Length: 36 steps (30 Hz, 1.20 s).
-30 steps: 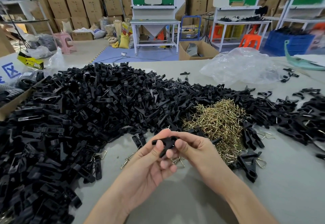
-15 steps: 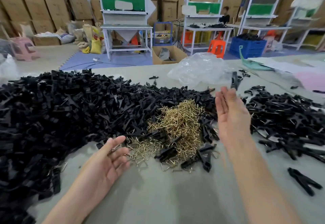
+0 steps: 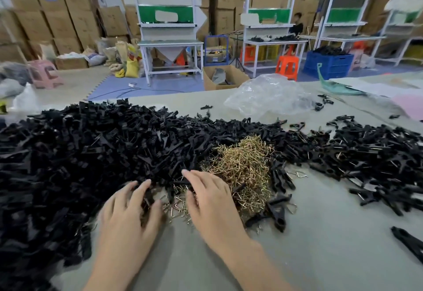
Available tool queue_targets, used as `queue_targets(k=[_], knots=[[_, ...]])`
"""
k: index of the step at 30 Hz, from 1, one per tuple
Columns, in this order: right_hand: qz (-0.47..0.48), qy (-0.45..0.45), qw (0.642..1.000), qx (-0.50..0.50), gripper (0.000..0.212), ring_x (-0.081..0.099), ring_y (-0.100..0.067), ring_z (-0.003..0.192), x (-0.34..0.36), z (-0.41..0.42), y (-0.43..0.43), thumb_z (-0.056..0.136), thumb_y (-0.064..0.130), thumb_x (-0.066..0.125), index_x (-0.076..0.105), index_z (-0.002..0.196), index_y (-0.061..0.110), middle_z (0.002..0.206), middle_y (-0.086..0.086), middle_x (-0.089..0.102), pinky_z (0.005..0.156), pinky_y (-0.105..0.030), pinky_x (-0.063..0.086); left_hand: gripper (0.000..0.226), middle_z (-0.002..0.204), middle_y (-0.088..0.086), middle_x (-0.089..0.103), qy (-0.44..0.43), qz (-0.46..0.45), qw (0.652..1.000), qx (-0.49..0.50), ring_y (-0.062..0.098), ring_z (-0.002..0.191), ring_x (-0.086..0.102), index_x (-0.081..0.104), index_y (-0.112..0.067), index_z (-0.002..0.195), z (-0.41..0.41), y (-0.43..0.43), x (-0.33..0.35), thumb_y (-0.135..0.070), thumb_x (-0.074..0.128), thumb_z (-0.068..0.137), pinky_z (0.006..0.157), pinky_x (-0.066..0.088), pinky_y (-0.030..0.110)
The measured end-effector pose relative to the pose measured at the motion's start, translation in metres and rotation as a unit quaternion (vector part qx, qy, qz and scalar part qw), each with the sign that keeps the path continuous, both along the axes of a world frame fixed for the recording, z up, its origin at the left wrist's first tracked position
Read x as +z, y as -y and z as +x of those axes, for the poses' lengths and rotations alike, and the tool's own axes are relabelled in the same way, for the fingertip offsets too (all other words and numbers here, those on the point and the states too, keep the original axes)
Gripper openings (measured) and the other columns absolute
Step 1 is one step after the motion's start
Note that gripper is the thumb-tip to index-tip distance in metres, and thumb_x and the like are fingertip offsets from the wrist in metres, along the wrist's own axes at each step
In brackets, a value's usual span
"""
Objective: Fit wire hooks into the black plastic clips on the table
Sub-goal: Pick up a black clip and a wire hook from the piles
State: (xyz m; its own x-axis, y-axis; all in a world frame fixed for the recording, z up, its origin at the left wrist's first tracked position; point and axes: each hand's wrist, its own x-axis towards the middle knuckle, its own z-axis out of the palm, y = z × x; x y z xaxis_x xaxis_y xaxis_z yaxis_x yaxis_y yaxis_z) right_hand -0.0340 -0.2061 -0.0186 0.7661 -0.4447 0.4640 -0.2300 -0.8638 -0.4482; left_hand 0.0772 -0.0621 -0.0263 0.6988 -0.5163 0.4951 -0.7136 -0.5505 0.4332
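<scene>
The reference item is the heap of brass-coloured wire hooks (image 3: 242, 167) lying on the table (image 3: 320, 256). The large pile of black plastic clips (image 3: 91, 153) lies to the left of the heap and touches its left edge. A second spread of black clips (image 3: 377, 153) lies to the right of the heap, and a crumpled clear plastic bag (image 3: 267, 96) lies beyond it. The right hand (image 3: 210, 201) is palm down over the near-left edge of the heap, with its fingers extended and apart; no hook is visibly pinched. The left hand (image 3: 130, 208) is just left of the heap, over the near fringe of the clip pile, with its fingers spread and slightly bent. The left hand is motion-blurred, but no clip appears to be held. A few loose hooks (image 3: 176, 206) lie flat on the table at the near-left corner of the heap, between the two thumbs. Judged step: pick-up of one hook and one clip. The right hand is nearer the hooks, and the left hand is nearer the clips. The clips under the left fingers lie in mixed directions, so no single long axis can be stated. The selected clip will probably need turning in the hand before the hook is fitted. The tangled hooks may lift in clusters.
</scene>
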Motion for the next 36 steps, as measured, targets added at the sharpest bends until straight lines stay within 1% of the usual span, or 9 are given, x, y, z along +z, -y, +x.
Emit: queue_targets(k=[2,4,9,14,19,25,28,31,36], knots=[[-0.034,-0.072,0.997,-0.017,0.049,0.031,-0.017,0.145,-0.008,0.006,-0.004,0.107,0.036,0.035,0.032,0.155,0.029,0.159,0.002,0.035,0.125,-0.039,0.008,0.056,0.151,0.004,0.044,-0.062,0.106,0.992,0.033,0.03,0.136,0.042,0.049,-0.028,0.145,0.004,0.001,-0.001,-0.058,0.041,0.098,0.11,0.033,0.046],[-0.054,-0.096,0.994,-0.02,0.047,0.033,-0.019,0.144,-0.012,0.009,-0.002,0.107,0.038,0.036,0.036,0.153,0.029,0.16,0.001,0.033,0.125,-0.041,0.005,0.054,0.152,-0.003,0.043,-0.058,0.157,0.985,0.038,0.023,0.139,0.039,0.045,-0.034,0.146,0.006,0.003,-0.004,-0.056,0.041,0.097,0.111,0.031,0.041],[-0.058,-0.062,0.996,-0.034,0.025,0.05,-0.015,0.125,-0.01,0.01,-0.002,0.101,0.034,0.048,0.061,0.123,0.031,0.136,0.005,0.051,0.123,-0.04,0.022,0.036,0.124,-0.004,0.065,-0.055,0.103,0.993,0.025,0.025,0.119,0.055,0.063,-0.023,0.126,0.008,0.006,-0.004,-0.038,0.062,0.093,0.101,0.04,0.042],[-0.063,-0.058,0.995,-0.054,0.033,0.049,-0.016,0.105,-0.01,0.011,-0.002,0.098,0.02,0.061,0.056,0.128,0.03,0.114,0.006,0.049,0.104,-0.033,0.041,0.02,0.105,-0.015,0.06,-0.066,0.041,0.997,-0.007,0.018,0.105,0.056,0.063,-0.026,0.114,0.009,0.006,-0.007,-0.023,0.062,0.094,0.093,0.043,0.04],[-0.084,-0.029,0.989,-0.115,0.021,0.056,-0.02,0.096,-0.009,0.008,-0.002,0.092,0.019,0.069,0.07,0.112,0.025,0.105,0.002,0.057,0.095,-0.037,0.049,0.033,0.104,-0.009,0.063,-0.056,0.035,0.998,-0.01,0.022,0.098,0.057,0.066,-0.026,0.12,0.009,0.006,-0.008,-0.01,0.058,0.091,0.088,0.044,0.041],[-0.129,0.015,0.985,-0.11,0.014,0.058,-0.023,0.115,-0.01,0.01,-0.008,0.092,0.028,0.065,0.073,0.103,0.026,0.116,-0.001,0.063,0.114,-0.053,0.038,0.028,0.109,-0.015,0.065,-0.003,0.072,0.997,0.003,0.016,0.099,0.056,0.067,-0.031,0.112,0.002,0.008,-0.004,-0.037,0.046,0.096,0.086,0.039,0.036],[-0.137,-0.01,0.985,-0.105,0.017,0.053,-0.027,0.128,-0.01,0.021,-0.019,0.092,0.039,0.063,0.074,0.092,0.027,0.124,-0.003,0.063,0.119,-0.057,0.026,0.015,0.106,-0.012,0.068,-0.015,0.068,0.998,0.01,0.018,0.098,0.058,0.065,-0.027,0.107,0.003,0.008,-0.004,-0.029,0.06,0.093,0.085,0.041,0.036],[-0.129,-0.074,0.98,-0.136,0.03,0.05,-0.033,0.134,-0.008,0.036,-0.025,0.088,0.052,0.064,0.075,0.087,0.024,0.13,-0.008,0.063,0.119,-0.062,0.022,0.018,0.109,-0.009,0.067,-0.048,0.043,0.998,0.018,0.018,0.102,0.057,0.061,-0.025,0.112,0.002,0.008,-0.001,-0.023,0.06,0.094,0.089,0.043,0.037],[-0.107,-0.078,0.981,-0.139,0.016,0.052,-0.034,0.133,-0.007,0.045,-0.029,0.083,0.039,0.075,0.073,0.085,0.023,0.128,-0.009,0.066,0.116,-0.063,0.027,0.037,0.116,-0.003,0.059,-0.07,-0.04,0.996,0.03,0.018,0.095,0.059,0.057,-0.015,0.133,0.0,0.003,0.01,-0.019,0.056,0.097,0.084,0.05,0.036]])
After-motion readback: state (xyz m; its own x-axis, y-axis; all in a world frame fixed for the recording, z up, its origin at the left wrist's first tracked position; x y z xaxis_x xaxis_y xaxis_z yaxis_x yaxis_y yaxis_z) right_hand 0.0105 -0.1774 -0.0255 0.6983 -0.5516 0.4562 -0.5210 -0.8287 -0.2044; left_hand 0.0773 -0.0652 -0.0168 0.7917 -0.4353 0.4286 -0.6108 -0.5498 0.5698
